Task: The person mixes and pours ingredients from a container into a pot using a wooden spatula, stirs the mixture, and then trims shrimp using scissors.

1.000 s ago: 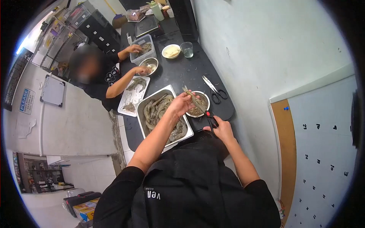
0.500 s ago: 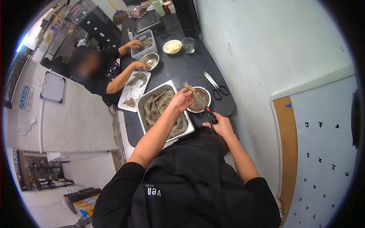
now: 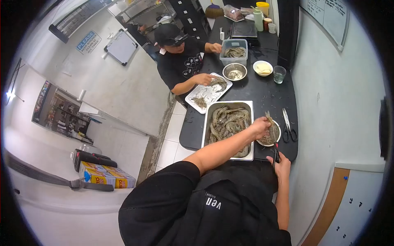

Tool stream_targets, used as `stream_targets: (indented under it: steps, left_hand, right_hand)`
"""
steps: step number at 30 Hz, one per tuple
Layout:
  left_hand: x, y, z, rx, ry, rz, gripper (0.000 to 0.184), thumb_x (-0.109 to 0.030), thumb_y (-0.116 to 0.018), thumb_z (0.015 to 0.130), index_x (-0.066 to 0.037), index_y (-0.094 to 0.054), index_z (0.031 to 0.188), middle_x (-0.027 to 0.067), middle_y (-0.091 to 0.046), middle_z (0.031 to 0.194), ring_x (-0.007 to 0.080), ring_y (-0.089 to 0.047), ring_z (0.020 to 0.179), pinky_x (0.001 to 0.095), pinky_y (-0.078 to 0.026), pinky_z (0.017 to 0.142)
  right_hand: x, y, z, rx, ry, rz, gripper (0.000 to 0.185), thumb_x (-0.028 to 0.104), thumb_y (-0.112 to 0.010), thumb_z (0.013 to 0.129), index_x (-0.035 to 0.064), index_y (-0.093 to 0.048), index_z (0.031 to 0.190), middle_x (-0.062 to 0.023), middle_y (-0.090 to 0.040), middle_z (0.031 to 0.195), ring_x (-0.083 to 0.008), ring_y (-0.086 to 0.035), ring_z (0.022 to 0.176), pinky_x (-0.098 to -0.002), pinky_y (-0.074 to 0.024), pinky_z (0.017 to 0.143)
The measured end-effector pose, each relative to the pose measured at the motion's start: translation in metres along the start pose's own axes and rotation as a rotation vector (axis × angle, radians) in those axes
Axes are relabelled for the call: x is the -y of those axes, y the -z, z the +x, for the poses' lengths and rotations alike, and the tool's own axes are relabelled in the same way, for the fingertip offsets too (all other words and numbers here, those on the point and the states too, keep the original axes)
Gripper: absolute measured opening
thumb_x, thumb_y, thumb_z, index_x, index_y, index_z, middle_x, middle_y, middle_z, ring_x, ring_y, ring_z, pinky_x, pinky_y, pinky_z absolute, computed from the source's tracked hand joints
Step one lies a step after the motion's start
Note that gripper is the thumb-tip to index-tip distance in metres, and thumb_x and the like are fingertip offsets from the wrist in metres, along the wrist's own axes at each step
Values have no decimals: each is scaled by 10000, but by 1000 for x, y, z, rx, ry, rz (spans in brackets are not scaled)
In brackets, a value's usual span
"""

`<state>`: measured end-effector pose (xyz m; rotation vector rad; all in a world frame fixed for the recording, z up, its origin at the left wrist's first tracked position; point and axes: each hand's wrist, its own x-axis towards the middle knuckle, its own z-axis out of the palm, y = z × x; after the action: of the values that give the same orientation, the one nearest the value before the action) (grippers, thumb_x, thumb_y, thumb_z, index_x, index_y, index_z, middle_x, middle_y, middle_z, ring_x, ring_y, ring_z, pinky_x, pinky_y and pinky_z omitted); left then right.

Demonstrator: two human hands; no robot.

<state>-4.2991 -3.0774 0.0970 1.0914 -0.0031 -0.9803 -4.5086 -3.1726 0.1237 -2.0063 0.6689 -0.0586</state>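
My left hand (image 3: 259, 127) is closed around a shrimp (image 3: 269, 116), whose tail sticks up above the fingers. A pair of scissors with black and red handles (image 3: 276, 153) is gripped in my right hand (image 3: 282, 165), its blades pointing up along the shrimp. Whether the blades are apart cannot be made out. Beneath both lies a round bowl (image 3: 279, 130) containing small brownish scraps. To the left, beside my left forearm, a deep metal pan (image 3: 251, 107) is filled with whole grey shrimp (image 3: 230, 124).
A second pair of scissors (image 3: 287, 123) lies right of the bowl. Across the table, a co-worker (image 3: 180, 61) reaches over a white tray (image 3: 193, 97) with shrimp. Beyond are a metal bowl (image 3: 235, 65), a plastic tub (image 3: 234, 60), a yellowish-filled bowl (image 3: 262, 74) and a glass (image 3: 279, 75).
My view has swung, so the table appears further right. The co-worker's one hand has moved from the metal bowl to the shrimp on the white tray. My hands keep their hold over the scrap bowl.
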Motion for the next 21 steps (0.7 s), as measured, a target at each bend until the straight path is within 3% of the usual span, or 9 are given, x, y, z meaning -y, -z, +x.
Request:
stream_targets:
  steps: [1, 3, 4, 8, 11, 13, 16, 21]
  left_hand:
    - [4, -1, 2, 16, 16, -29, 242, -47, -434, 943, -52, -465, 1183, 89, -573, 1108, 251, -590, 1039, 430, -490, 796]
    - [5, -3, 1, 14, 17, -46, 231, -48, -432, 945, -49, -471, 1172, 91, -579, 1097, 248, -593, 1028, 429, -494, 792]
    - [5, -2, 1, 9, 10, -62, 220, -49, -429, 946, -47, -476, 1161, 94, -585, 1086, 245, -596, 1016, 428, -497, 788]
    - [11, 17, 12, 158, -26, 94, 196, -62, -479, 933, -28, -496, 1124, 144, -592, 1078, 289, -595, 1009, 465, -503, 820]
    - [-1, 2, -2, 75, 80, -5, 287, -61, -452, 950, -10, -428, 1231, 157, -545, 1166, 318, -532, 1146, 497, -449, 928]
    - [-1, 0, -3, 61, 11, 9, 316, -48, -424, 951, -3, -359, 1258, 162, -455, 1276, 349, -499, 1192, 535, -429, 975]
    - [-2, 6, -1, 131, 66, -23, 274, -34, -405, 953, -9, -366, 1223, 147, -485, 1223, 356, -501, 1188, 536, -444, 966]
    - [2, 1, 0, 46, 41, 3, 289, -27, -369, 965, -50, -343, 1252, 125, -503, 1194, 350, -512, 1178, 533, -429, 984]
  right_hand:
    - [2, 1, -1, -2, -5, -1, 535, 285, -825, 699, -36, -639, 1086, -90, -696, 817, -103, -622, 739, -278, -492, 696]
    - [5, 3, -2, -65, 29, -104, 571, 412, -827, 652, -19, -653, 985, -147, -623, 667, -224, -568, 591, -312, -461, 616]
    - [4, 1, -1, -68, 11, -105, 571, 412, -827, 652, -19, -653, 985, -147, -623, 667, -224, -568, 591, -312, -461, 616]
    - [-7, -7, 1, -169, 192, -94, 636, 497, -804, 631, -11, -659, 985, -212, -647, 757, -379, -642, 762, -384, -493, 668]
    - [-19, -6, 2, -156, 128, -98, 623, 513, -787, 644, -4, -668, 972, -230, -644, 772, -399, -634, 809, -414, -497, 658]
    - [-19, -7, 4, -159, 96, -95, 621, 515, -786, 645, -4, -670, 966, -231, -643, 765, -401, -633, 796, -416, -498, 650]
    - [-21, -6, 3, -171, 142, -110, 609, 514, -789, 641, -15, -669, 918, -229, -640, 739, -403, -634, 757, -424, -497, 637]
    - [-28, -9, 4, -78, 43, -24, 549, 501, -785, 662, -5, -675, 848, -181, -624, 634, -362, -638, 646, -400, -490, 605]
